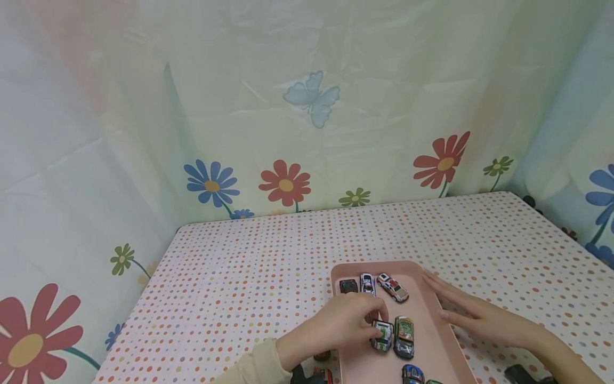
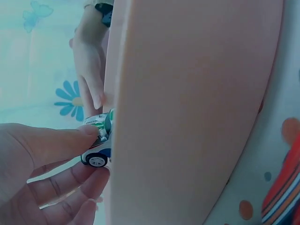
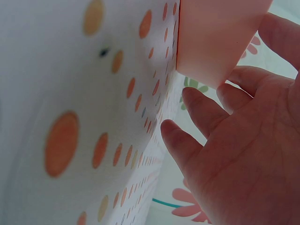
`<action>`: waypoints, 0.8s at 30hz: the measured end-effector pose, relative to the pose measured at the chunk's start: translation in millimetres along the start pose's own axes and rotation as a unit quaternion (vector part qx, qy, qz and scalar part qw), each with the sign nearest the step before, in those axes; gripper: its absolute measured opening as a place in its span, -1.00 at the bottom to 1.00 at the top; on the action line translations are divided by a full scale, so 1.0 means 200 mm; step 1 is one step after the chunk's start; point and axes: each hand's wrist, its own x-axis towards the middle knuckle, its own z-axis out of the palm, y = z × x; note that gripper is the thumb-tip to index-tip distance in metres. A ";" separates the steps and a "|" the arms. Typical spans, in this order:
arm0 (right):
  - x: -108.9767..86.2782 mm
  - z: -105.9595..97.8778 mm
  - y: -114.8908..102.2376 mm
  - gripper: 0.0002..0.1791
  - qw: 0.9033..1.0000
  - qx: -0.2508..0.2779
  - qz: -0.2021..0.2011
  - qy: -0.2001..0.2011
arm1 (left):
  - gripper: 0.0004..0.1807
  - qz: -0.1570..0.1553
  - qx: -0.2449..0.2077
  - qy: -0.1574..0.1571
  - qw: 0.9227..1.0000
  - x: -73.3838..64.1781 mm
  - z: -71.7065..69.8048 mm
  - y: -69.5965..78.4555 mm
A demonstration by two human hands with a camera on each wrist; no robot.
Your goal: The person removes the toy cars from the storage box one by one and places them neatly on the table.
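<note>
My left hand [image 1: 347, 321] reaches over the pink tray [image 1: 434, 341] and pinches a white and green toy car [image 1: 382, 336] between thumb and fingers. In the left wrist view the thumb lies on top of this toy car [image 2: 98, 140], partly hidden by the tray wall. Right beside it in the tray is a green and orange toy car [image 1: 404, 337]. My right hand [image 1: 484, 314] is at the tray's right rim with its fingers extended; in the right wrist view the fingers of this hand [image 3: 248, 126] lie along the tray's outer wall [image 3: 215, 37].
At the tray's far end sit a black toy car [image 1: 348, 286], a white one [image 1: 368, 284] and a white and red one [image 1: 393, 288]. A blue toy car [image 1: 412, 374] lies nearer. Dark items, one with red [image 1: 322, 375], are left of the tray; a black object [image 1: 520, 374] lies right.
</note>
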 end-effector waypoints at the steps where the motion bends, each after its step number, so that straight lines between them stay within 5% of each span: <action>1: 0.00 0.00 0.00 -0.32 1.000 -0.003 0.000 0.001 | -0.83 0.001 -0.004 0.001 1.000 0.00 0.00 0.00; 13: 0.00 0.00 0.00 -0.31 1.000 -0.027 -0.002 0.002 | -0.86 0.032 -0.017 0.013 0.999 -0.04 0.01 0.01; 19: 0.00 0.00 0.00 -0.32 1.000 -0.012 -0.004 -0.003 | -0.85 0.034 -0.117 0.021 0.992 -0.06 -0.03 -0.04; 24: 0.00 0.00 0.02 -0.32 1.000 -0.017 -0.014 -0.002 | -0.84 0.006 -0.218 0.028 0.975 -0.08 -0.09 -0.11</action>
